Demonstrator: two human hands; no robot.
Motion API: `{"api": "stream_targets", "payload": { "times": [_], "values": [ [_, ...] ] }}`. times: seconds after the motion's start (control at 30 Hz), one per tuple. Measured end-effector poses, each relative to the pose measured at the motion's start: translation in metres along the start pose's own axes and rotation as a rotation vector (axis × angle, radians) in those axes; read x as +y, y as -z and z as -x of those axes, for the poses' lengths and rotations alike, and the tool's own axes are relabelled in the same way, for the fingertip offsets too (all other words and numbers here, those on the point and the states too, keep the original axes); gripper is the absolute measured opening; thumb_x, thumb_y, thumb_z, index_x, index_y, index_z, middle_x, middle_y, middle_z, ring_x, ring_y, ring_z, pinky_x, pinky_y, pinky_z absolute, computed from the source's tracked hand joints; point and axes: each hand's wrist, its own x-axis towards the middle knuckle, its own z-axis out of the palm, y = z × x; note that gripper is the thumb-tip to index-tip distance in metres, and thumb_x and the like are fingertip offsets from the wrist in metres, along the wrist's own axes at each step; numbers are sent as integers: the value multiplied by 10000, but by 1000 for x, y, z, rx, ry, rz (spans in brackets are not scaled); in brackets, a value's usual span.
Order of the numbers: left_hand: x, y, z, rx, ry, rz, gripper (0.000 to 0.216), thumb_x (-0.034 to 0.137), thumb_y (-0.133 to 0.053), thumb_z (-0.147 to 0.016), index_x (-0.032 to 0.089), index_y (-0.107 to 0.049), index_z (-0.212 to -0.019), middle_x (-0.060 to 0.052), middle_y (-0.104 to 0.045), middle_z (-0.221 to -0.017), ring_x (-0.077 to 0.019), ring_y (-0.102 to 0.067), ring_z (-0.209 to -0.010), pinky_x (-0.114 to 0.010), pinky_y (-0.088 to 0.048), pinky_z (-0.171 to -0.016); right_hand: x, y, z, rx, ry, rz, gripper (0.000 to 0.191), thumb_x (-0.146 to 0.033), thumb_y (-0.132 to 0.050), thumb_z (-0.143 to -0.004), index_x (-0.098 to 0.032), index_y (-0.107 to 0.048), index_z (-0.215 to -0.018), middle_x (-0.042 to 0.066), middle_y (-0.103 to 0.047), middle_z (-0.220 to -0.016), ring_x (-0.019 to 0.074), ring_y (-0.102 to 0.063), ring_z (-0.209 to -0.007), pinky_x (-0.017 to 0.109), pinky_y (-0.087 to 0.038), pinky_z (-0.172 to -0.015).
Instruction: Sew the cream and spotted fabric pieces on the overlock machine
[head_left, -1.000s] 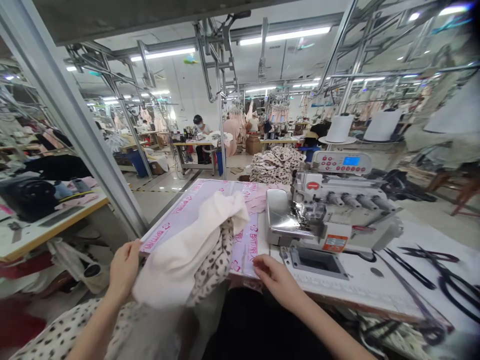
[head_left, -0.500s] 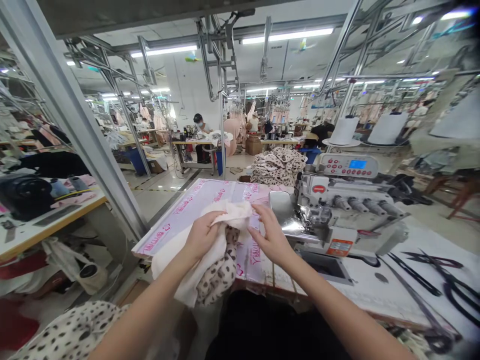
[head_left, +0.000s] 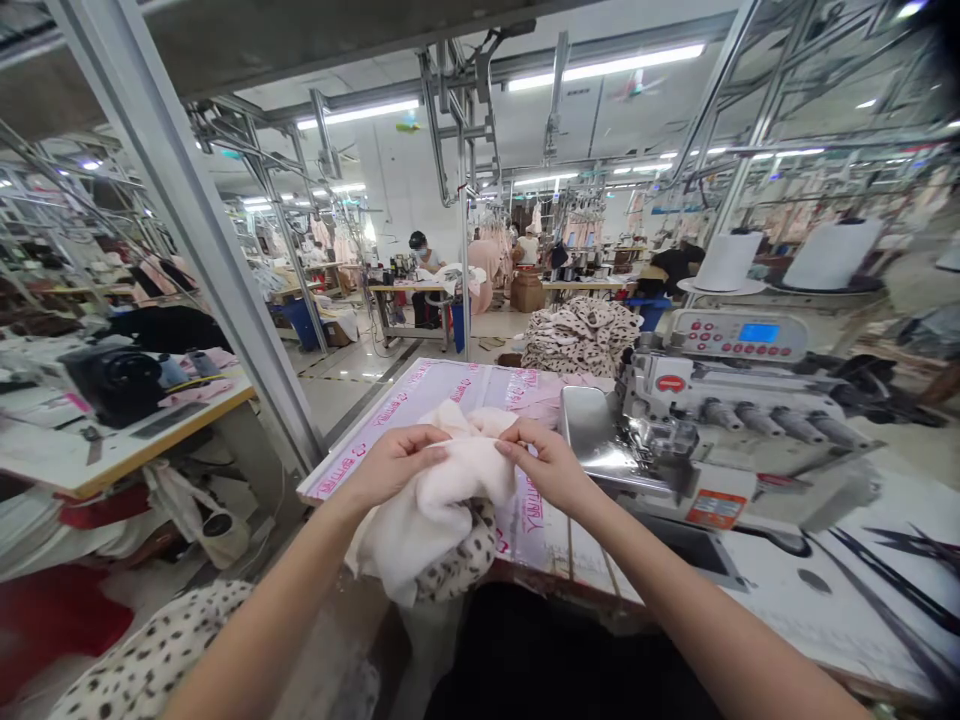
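Note:
A cream fleece garment piece with a dark-spotted side (head_left: pixel 442 510) lies bunched on the pink-printed plastic sheet (head_left: pixel 420 400) covering the sewing table. My left hand (head_left: pixel 390 465) pinches its upper edge on the left. My right hand (head_left: pixel 544 462) pinches the same edge a little to the right. Both hands are closed on the fabric, just left of the overlock sewing machine (head_left: pixel 720 400). The lower part of the garment hangs over the table's near edge.
Black scissors (head_left: pixel 911 545) lie on the white table to the right. A heap of spotted fabric (head_left: pixel 581 335) sits behind the machine. A slanted metal post (head_left: pixel 217 270) stands at left, beside a cluttered table (head_left: pixel 120 420). A person works at a distant station (head_left: pixel 420 255).
Both hands rose from the table's near edge to the garment's top edge and closed on it. The fabric is now bunched higher between them. The view shifted slightly left.

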Motion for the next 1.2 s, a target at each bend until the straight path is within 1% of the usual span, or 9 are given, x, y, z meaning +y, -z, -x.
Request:
{"api": "stream_targets", "payload": {
  "times": [0.23, 0.33, 0.57, 0.73, 0.83, 0.9, 1.0, 1.1, 1.2],
  "values": [
    [12, 13, 3, 59, 17, 52, 251, 386, -631, -698, 145, -647, -767, -43, -628, -766, -129, -534, -660, -216, -418, -588, -10, -6, -4, -27, 60, -22, 105, -237, -531, -819, -190, -575, -736, 8, -568, -739, 155, -519, -730, 277, -401, -671],
    [22, 31, 4, 142, -41, 123, 222, 367, -657, -670, 159, -637, -746, -22, -601, -706, -107, -504, -596, -204, -392, -544, 1, -16, -6, -64, 48, -16, 45, -209, -568, -796, -195, -608, -812, 13, -593, -798, 162, -545, -785, 277, -419, -696],
    [45, 82, 7, 393, -153, 285, 299, 361, -715, -547, 178, -527, -689, -2, -544, -668, -103, -470, -549, -213, -357, -492, 27, -51, -15, -20, 32, 34, 164, -76, -602, -736, -179, -631, -861, 37, -609, -871, 174, -545, -859, 306, -416, -777],
    [44, 105, 15, 444, -186, 300, 388, 407, -704, -538, 174, -422, -670, 13, -519, -707, -99, -466, -600, -229, -391, -544, 27, -68, -24, -49, 53, 91, 153, -81, -649, -692, -185, -629, -802, 44, -608, -873, 201, -512, -879, 339, -378, -797],
    [37, 119, 21, 467, -212, 327, 415, 410, -714, -538, 170, -399, -665, 34, -488, -651, -74, -443, -573, -200, -389, -535, 32, -71, -27, -104, 50, 121, 153, -80, -654, -676, -196, -627, -772, 13, -610, -756, 182, -523, -777, 318, -377, -750],
    [32, 128, 25, 484, -225, 343, 402, 401, -715, -553, 171, -413, -686, 38, -507, -656, -75, -466, -580, -197, -412, -548, 35, -70, -27, -116, 30, 142, 115, -73, -627, -686, -184, -601, -671, -1, -575, -656, 165, -513, -701, 290, -377, -691],
    [26, 139, 29, 499, -248, 353, 413, 407, -721, -547, 168, -419, -695, 38, -515, -640, -84, -492, -572, -212, -449, -562, 35, -60, -26, -62, -10, 167, 134, -73, -537, -734, -171, -540, -642, 12, -543, -677, 151, -496, -673, 256, -372, -624],
    [23, 142, 29, 490, -283, 329, 448, 437, -723, -535, 167, -393, -674, 51, -464, -589, -73, -475, -536, -206, -452, -549, 29, -40, -36, 63, -65, 188, 118, -117, -435, -796, -174, -496, -713, 28, -521, -731, 160, -489, -692, 275, -384, -635],
    [12, 131, 18, 460, -294, 216, 423, 550, -595, -667, 166, -421, -700, 34, -478, -633, -78, -480, -555, -219, -446, -552, 25, -17, -65, 213, -132, 198, 140, -154, -335, -837, -180, -460, -778, 47, -518, -775, 187, -497, -753, 325, -401, -694]
  ]
}}
